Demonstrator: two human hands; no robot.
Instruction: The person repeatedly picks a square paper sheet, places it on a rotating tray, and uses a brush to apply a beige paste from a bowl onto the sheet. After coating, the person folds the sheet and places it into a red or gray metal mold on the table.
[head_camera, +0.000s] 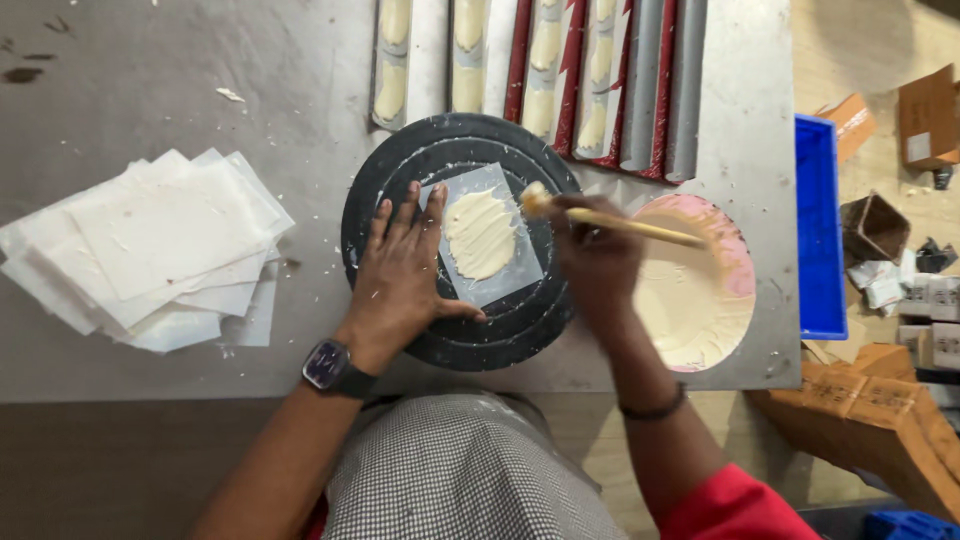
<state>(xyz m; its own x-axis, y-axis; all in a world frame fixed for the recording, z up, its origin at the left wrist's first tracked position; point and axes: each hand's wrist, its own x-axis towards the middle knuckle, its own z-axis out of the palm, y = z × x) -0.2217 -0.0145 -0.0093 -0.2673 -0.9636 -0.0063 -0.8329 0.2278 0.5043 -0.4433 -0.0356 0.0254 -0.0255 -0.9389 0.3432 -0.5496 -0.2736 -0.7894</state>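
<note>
Item: paper square (487, 236), coated with an oval of cream paste, lying on my round black board (455, 150) on the steel table (150, 60). My left hand (400, 265) lies flat, fingers spread, pinning its left edge. My right hand (598, 258) grips a wooden brush (610, 222), bristles at the sheet's upper right corner. Pink paste bowl (735, 250) just right; blank sheets (160, 250) stacked well left.

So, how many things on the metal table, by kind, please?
Black round disc stack: 1
Paper sheet with cream paste on it: 1
Brush, in the right hand: 1
Pink bowl of cream paste: 1
Pile of white paper sheets: 1
Long trough moulds: 6
Left hand holds the sheet flat.
Total: 11
</note>
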